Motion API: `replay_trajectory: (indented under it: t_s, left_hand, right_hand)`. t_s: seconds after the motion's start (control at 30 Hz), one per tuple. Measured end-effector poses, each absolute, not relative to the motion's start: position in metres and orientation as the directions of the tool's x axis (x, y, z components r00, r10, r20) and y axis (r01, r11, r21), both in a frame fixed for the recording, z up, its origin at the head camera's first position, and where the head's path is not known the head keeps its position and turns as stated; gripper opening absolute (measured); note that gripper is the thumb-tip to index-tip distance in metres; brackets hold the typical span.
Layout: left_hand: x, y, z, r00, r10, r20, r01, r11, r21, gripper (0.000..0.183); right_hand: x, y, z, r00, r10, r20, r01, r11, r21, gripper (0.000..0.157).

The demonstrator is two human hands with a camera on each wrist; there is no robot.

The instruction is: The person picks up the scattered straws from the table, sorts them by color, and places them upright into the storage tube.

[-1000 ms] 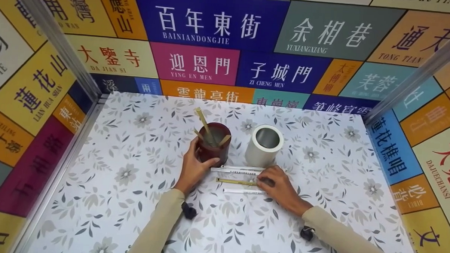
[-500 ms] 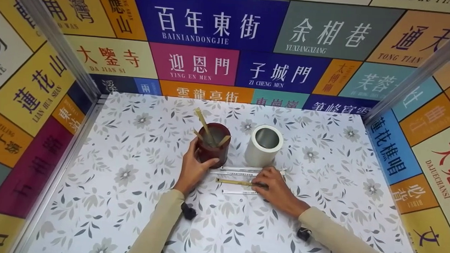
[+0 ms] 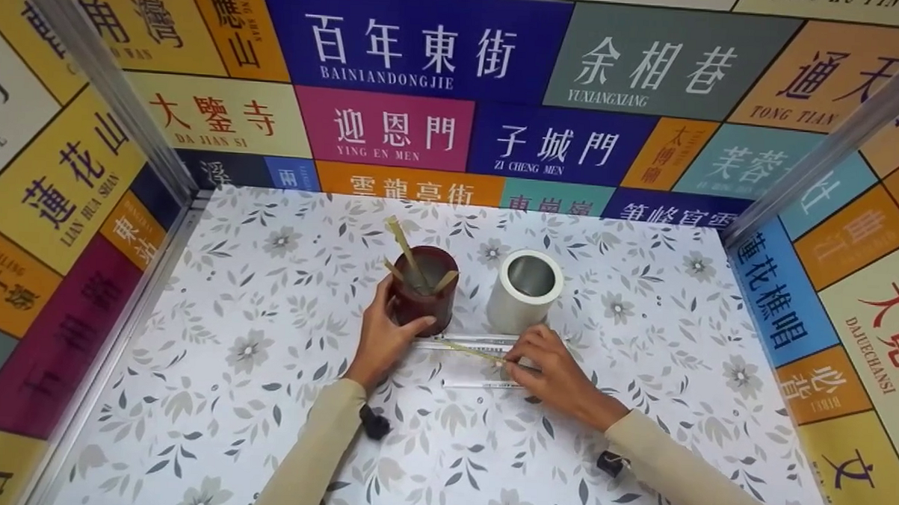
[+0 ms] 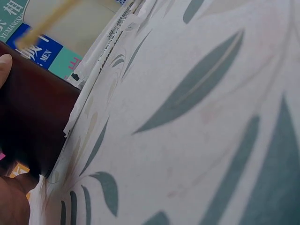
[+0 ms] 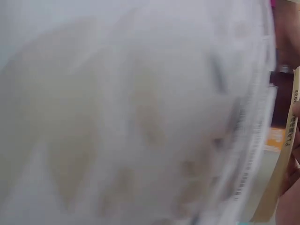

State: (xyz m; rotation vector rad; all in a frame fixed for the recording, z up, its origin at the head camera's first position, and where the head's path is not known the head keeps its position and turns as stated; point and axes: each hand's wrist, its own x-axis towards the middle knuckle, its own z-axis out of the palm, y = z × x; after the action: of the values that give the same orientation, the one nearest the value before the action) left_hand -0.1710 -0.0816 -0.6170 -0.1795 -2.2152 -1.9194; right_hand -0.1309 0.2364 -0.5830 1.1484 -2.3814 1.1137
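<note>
My left hand (image 3: 388,329) grips the dark red cup (image 3: 434,312), thumb at its front and fingers round its left side. Several flat tan sticks (image 3: 405,240) lean inside that cup. Between thumb and fingers my right hand (image 3: 554,372) pinches one end of another tan stick (image 3: 470,350), its far end pointing left toward the cup. Printed characters run along this stick (image 5: 283,164) in the right wrist view. Behind it lie white printed strips (image 3: 484,338), and one more white strip (image 3: 471,384) lies nearer me, its right end hidden by the hand.
An upright white container (image 3: 518,307) with a grey interior stands right of the red cup, just beyond my right hand. The table (image 3: 264,425) has a leaf-and-flower cover. Colourful sign panels (image 3: 419,42) wall in the back and both sides, with metal posts (image 3: 820,138) at the corners.
My right hand first shifts left along the tan stick, then lifts it from between the white strips, tilting it so its edge shows. The left hand stays on the cup.
</note>
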Motion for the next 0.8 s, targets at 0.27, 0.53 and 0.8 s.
replay_trajectory:
  t_s: [0.27, 0.53, 0.8]
  left_hand:
    - [-0.169, -0.082, -0.612, -0.966, -0.046, 0.253, 0.241, 0.178, 0.954, 0.095]
    - [-0.171, -0.081, -0.616, -0.971, -0.05, 0.233, 0.224, 0.149, 0.963, 0.098]
    - [-0.172, -0.08, -0.616, -0.966, -0.06, 0.252, 0.243, 0.127, 0.962, 0.099]
  right_hand:
    - [-0.118, 0.208, -0.512, -0.644, -0.514, 0.567, -0.731, 0.195, -0.654, 0.016]
    - [-0.125, 0.187, -0.466, -0.654, -0.526, 0.544, -0.704, 0.16, -0.692, 0.017]
    - [-0.139, 0.164, -0.434, -0.697, -0.534, 0.479, -0.635, 0.148, -0.758, 0.017]
